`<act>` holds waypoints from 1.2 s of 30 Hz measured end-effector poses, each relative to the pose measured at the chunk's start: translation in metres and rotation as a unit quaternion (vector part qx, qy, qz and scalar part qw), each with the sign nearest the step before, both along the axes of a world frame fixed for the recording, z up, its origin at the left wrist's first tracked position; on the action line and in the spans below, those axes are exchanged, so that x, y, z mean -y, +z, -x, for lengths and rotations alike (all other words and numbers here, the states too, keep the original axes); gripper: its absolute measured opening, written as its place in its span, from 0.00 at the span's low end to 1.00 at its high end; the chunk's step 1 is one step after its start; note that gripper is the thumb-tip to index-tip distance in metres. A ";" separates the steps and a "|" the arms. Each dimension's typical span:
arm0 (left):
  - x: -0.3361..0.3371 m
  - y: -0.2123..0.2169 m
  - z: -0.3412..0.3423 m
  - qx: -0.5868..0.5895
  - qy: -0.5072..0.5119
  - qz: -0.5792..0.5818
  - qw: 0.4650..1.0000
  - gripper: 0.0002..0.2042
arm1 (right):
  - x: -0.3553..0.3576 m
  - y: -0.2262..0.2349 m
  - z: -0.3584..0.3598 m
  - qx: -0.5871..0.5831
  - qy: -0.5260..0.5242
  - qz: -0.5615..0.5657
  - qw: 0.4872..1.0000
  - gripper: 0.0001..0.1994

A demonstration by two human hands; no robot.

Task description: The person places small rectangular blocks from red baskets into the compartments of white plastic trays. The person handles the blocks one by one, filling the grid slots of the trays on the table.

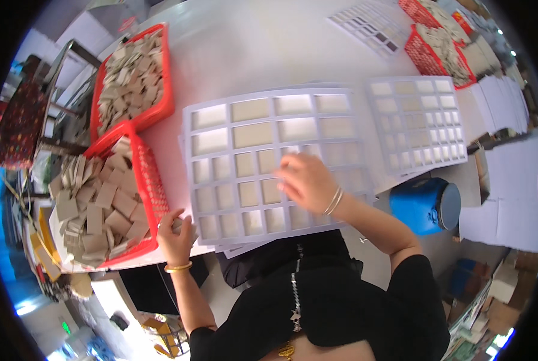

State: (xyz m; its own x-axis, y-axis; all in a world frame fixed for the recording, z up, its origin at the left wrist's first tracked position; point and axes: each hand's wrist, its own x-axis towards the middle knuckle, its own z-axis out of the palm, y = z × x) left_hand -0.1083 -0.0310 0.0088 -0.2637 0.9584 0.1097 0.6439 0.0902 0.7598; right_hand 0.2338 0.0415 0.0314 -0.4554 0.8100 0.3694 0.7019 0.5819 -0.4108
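Observation:
A white grid board (239, 201) with rows of rectangular compartments lies in front of me, atop other sheets. Some compartments look cream, others bright white. Over its middle columns, my right hand (308, 182) has its fingers bent together above a compartment; blur hides whatever is between the fingertips. My left hand (175, 243) is at the board's lower left corner, beside a red basket (150, 183). Its fingers and thumb curl around what looks like small beige tiles, partly hidden. The basket holds many loose square beige tiles (117, 222).
A second red basket (168, 84) with smaller tile pieces stands behind the first. To the right lies another white grid board (380, 126); a third grid board (365, 27) is farther back. Red baskets (422, 54) sit at the far right. A blue drum (416, 204) stands below the table's right edge.

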 end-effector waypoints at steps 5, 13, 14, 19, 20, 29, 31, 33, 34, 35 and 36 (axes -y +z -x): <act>0.016 0.001 0.010 -0.059 -0.022 0.095 0.993 0.12 | -0.056 -0.033 -0.173 -0.122 -0.344 -0.108 0.925 0.11; 0.000 -0.008 0.026 -0.055 -0.078 0.178 0.979 0.13 | -0.048 -0.116 -0.269 0.249 -0.499 0.129 0.820 0.14; -0.001 -0.008 0.026 -0.047 -0.078 0.190 0.978 0.13 | -0.049 -0.116 -0.268 0.252 -0.491 0.115 0.826 0.14; 0.001 -0.021 0.037 -0.050 -0.101 0.182 0.977 0.12 | -0.059 -0.117 -0.255 0.265 -0.487 0.121 0.823 0.11; -0.001 -0.022 0.037 -0.051 -0.111 0.191 0.974 0.12 | -0.059 -0.116 -0.254 0.261 -0.475 0.155 0.826 0.11; -0.002 -0.027 0.042 0.002 -0.106 0.230 0.967 0.11 | -0.025 -0.105 -0.222 0.196 -0.394 0.154 0.885 0.11; 0.000 -0.022 0.040 -0.027 -0.119 0.210 0.970 0.11 | -0.022 -0.106 -0.218 0.105 -0.409 0.120 0.899 0.12; 0.004 -0.017 0.037 -0.050 -0.127 0.191 0.972 0.10 | -0.014 -0.087 -0.215 -0.078 -0.391 0.179 0.899 0.13; 0.005 -0.015 0.035 -0.059 -0.131 0.181 0.973 0.09 | -0.007 -0.075 -0.210 -0.169 -0.377 0.210 0.886 0.13; 0.004 -0.012 0.031 -0.069 -0.136 0.169 0.974 0.09 | 0.000 -0.071 -0.207 -0.187 -0.360 0.261 0.876 0.14; 0.005 -0.002 0.027 -0.077 -0.141 0.172 0.972 0.09 | 0.009 -0.067 -0.204 -0.202 -0.342 0.310 0.864 0.14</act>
